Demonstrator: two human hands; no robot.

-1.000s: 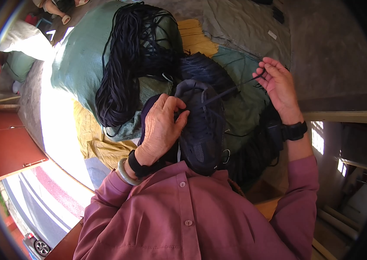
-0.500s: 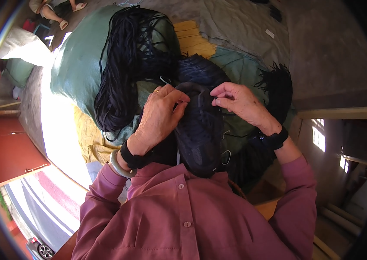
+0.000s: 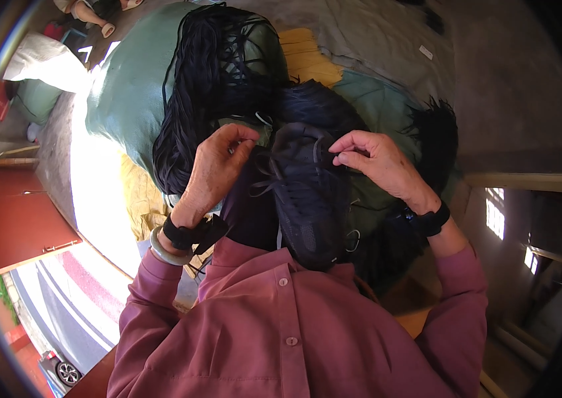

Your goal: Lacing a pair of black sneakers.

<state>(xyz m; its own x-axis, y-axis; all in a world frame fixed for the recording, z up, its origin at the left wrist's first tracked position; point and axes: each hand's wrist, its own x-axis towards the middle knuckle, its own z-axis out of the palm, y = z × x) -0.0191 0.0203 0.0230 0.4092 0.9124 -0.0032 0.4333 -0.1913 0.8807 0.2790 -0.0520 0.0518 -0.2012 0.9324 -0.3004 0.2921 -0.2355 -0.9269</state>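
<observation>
A black lace-up shoe (image 3: 311, 205) rests upright over my lap, its toe toward me and its opening at the far end. To the left of the opening, my left hand (image 3: 218, 169) is closed in a pinch; a thin black shoelace (image 3: 266, 174) loops from the shoe beside its fingertips and appears held there. My right hand (image 3: 384, 166) pinches with thumb and forefinger at the right edge of the opening. Something small and dark sits between those fingers, too dark to make out.
Black laces (image 3: 191, 99) hang in a thick bundle over a stuffed green sack (image 3: 125, 99). Another dark bundle (image 3: 317, 106) lies behind the shoe. Yellow cloth (image 3: 307, 56) and grey cloth (image 3: 387, 40) spread beyond. A red cabinet (image 3: 22, 215) stands left; another person's foot (image 3: 108, 30) shows far left.
My left hand has moved left, away from the shoe's opening, and loops of black lace now show between it and the shoe. My right hand stays pinched by the opening's right edge.
</observation>
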